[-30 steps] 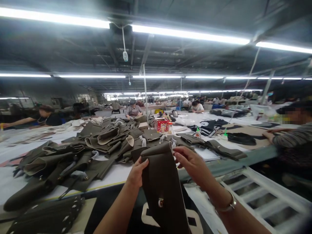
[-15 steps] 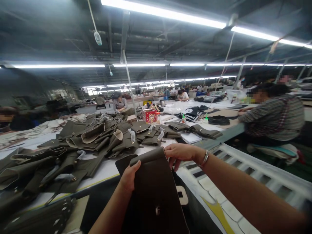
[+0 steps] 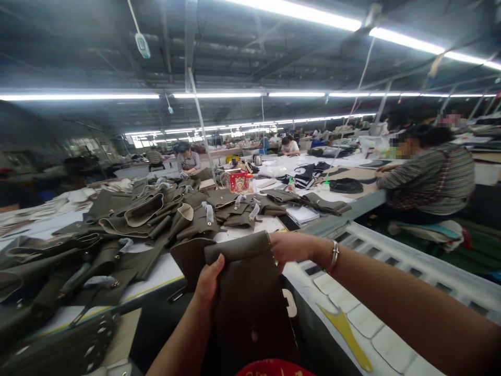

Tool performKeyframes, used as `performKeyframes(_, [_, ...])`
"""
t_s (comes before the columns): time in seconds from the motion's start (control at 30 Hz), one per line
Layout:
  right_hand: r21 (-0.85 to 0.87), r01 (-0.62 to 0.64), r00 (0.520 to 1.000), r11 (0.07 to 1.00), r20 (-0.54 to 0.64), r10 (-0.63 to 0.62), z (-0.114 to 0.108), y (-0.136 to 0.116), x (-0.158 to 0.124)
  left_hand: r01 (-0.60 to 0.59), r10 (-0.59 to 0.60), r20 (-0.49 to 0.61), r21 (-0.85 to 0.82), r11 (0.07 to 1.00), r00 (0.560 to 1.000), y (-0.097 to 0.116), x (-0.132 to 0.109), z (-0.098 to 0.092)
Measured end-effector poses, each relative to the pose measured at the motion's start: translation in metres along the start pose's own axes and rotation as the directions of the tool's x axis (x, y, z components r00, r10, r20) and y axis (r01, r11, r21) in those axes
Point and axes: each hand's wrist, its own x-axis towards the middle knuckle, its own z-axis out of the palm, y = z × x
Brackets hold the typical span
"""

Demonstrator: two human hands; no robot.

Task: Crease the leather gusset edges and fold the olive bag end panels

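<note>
A dark olive leather bag piece (image 3: 246,297) hangs upright before me, its top edge folded over and a small metal fitting low on its front. My left hand (image 3: 209,282) grips its left side, thumb across the front just under the fold. At the upper right edge, my right hand (image 3: 291,248) holds the piece, its fingertips partly hidden behind the leather. A silver bracelet (image 3: 334,256) circles the right wrist. Behind my left hand a loose leather flap (image 3: 190,258) sticks out to the left, a metal buckle below it.
Similar olive leather pieces (image 3: 129,219) lie heaped on the white table to the left. A red box (image 3: 238,181) stands beyond them. To the right are a white slatted crate (image 3: 391,261) and a yellow tool (image 3: 344,334). A co-worker (image 3: 434,172) sits at the right.
My right fingers have moved further behind the leather's edge. The flap on the left now spreads out more. The view has shifted slightly, and something red shows at the bottom.
</note>
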Motion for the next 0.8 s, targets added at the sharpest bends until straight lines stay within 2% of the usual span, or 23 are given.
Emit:
performKeyframes(0.03, [-0.009,-0.025,0.999,1.000,0.045,0.026,0.002,0.003,0.001,-0.009,0.009,-0.006,0.014,1.000,1.000,0.000,-0.002,0.000])
performKeyframes(0.1, [-0.189,-0.040,0.999,0.981,-0.015,0.038,0.003,0.008,0.005,0.008,-0.007,-0.017,0.035,0.999,1.000,-0.003,-0.009,0.002])
performKeyframes(0.17, [-0.455,-0.034,0.977,0.890,-0.204,-0.067,0.000,0.010,0.010,0.038,-0.038,-0.004,0.029,0.999,0.999,-0.008,-0.016,0.005])
performKeyframes(0.23, [-0.583,-0.035,0.893,0.812,-0.383,-0.236,-0.004,0.011,0.015,0.063,-0.063,0.030,-0.020,0.998,0.998,-0.010,-0.018,0.007])
performKeyframes(0.27, [-0.551,-0.019,0.863,0.834,-0.431,-0.265,-0.004,0.012,0.016,0.077,-0.075,0.049,-0.047,0.996,0.996,-0.009,-0.017,0.008])
performKeyframes(0.3, [-0.449,0.013,0.868,0.894,-0.439,-0.233,-0.002,0.013,0.016,0.089,-0.085,0.057,-0.067,0.994,0.995,-0.007,-0.014,0.007])
performKeyframes(0.33, [-0.295,0.045,0.905,0.954,-0.393,-0.164,0.002,0.016,0.015,0.088,-0.084,0.054,-0.077,0.993,0.995,-0.003,-0.012,0.006])
performKeyframes(0.4, [-0.029,0.032,0.981,0.999,-0.191,-0.037,0.013,0.022,0.013,0.066,-0.064,0.031,-0.050,0.997,0.997,0.002,-0.007,0.003])
performKeyframes(0.43, [-0.001,-0.002,0.992,1.000,-0.126,0.001,0.018,0.026,0.011,0.064,-0.063,0.029,-0.018,0.998,0.998,0.003,-0.006,0.002])
performKeyframes(0.5, [-0.118,-0.051,0.988,0.992,-0.152,0.033,0.024,0.034,0.010,0.074,-0.076,0.046,0.033,0.997,0.996,-0.001,-0.009,0.003])
performKeyframes(0.57, [-0.308,-0.063,0.949,0.949,-0.314,-0.039,0.020,0.040,0.010,0.109,-0.110,0.067,0.025,0.994,0.992,-0.012,-0.016,0.007])
performKeyframes(0.67, [-0.480,-0.079,0.824,0.874,-0.525,-0.214,0.002,0.048,0.011,0.157,-0.153,0.075,-0.048,0.986,0.985,-0.032,-0.028,0.014])
performKeyframes(0.7, [-0.494,-0.094,0.783,0.864,-0.573,-0.242,-0.004,0.051,0.012,0.169,-0.164,0.078,-0.062,0.984,0.983,-0.037,-0.029,0.014])
performKeyframes(0.73, [-0.454,-0.100,0.762,0.885,-0.607,-0.225,-0.007,0.053,0.012,0.169,-0.164,0.076,-0.069,0.983,0.984,-0.040,-0.029,0.014])
performKeyframes(0.8, [-0.263,-0.088,0.776,0.961,-0.623,-0.100,-0.005,0.058,0.013,0.150,-0.147,0.053,-0.047,0.988,0.988,-0.040,-0.023,0.008])
